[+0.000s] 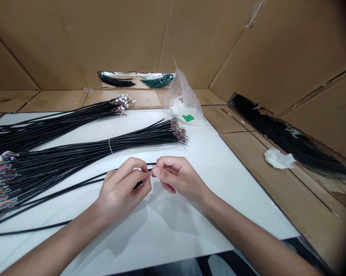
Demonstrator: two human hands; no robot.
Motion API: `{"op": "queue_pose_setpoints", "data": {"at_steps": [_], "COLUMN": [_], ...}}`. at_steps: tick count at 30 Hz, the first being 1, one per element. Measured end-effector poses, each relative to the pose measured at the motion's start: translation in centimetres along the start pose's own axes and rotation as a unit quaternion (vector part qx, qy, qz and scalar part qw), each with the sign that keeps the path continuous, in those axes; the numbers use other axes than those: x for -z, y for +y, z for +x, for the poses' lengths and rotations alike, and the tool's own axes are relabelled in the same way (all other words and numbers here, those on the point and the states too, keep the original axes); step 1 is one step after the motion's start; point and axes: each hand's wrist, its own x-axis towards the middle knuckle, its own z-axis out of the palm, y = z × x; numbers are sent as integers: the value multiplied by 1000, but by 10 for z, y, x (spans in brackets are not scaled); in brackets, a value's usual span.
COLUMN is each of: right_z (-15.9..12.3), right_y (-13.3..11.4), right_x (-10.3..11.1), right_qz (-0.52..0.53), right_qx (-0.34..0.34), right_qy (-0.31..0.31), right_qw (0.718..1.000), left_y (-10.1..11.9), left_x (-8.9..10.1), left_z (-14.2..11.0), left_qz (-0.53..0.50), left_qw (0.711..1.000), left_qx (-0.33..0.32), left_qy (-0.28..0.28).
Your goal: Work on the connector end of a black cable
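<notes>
My left hand [124, 188] pinches the end of a thin black cable [75, 186] that trails off to the left across the white sheet [219, 176]. My right hand [175, 177] meets it fingertip to fingertip and pinches the cable's tip, where small wire ends show. Both hands hover just above the sheet near its middle. Just beyond them lies a tied bundle of black cables [104, 147] with coloured wire ends at its right tip.
A second cable bundle [60, 119] with white connectors lies farther back left. A clear plastic bag [183, 101] stands at the sheet's far edge. A crumpled white tissue [278, 158] and a dark cable pile [288, 140] sit right. Cardboard walls surround everything.
</notes>
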Motion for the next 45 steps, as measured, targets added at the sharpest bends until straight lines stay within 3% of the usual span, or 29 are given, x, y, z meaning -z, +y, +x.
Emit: {"op": "queue_pose_setpoints", "data": {"at_steps": [10,16,25,37,45], "right_z": [-2,-1,1,3,7], "right_y": [1,1,2,1,6], "right_x": [0,1,2,4,10], "right_qz": [-128,-116,-184,-121,-41], "right_qx": [45,27,67,20,24], "right_qy": [8,6,-4,-30,-56], "right_qw": [991,993,981,992,997], "left_y": [-3,-9,-15,-19,-13], "left_x": [-2,2,2,4,12], "left_z": [-2,-2,-7,-6,6], "left_qz": [7,10,54,14,-77], "left_qw": [1000,998,993,997,990], "left_qx": [-21,-14,-34,-34,38], "left_qy": [-13,-56,-95,-70,-108]}}
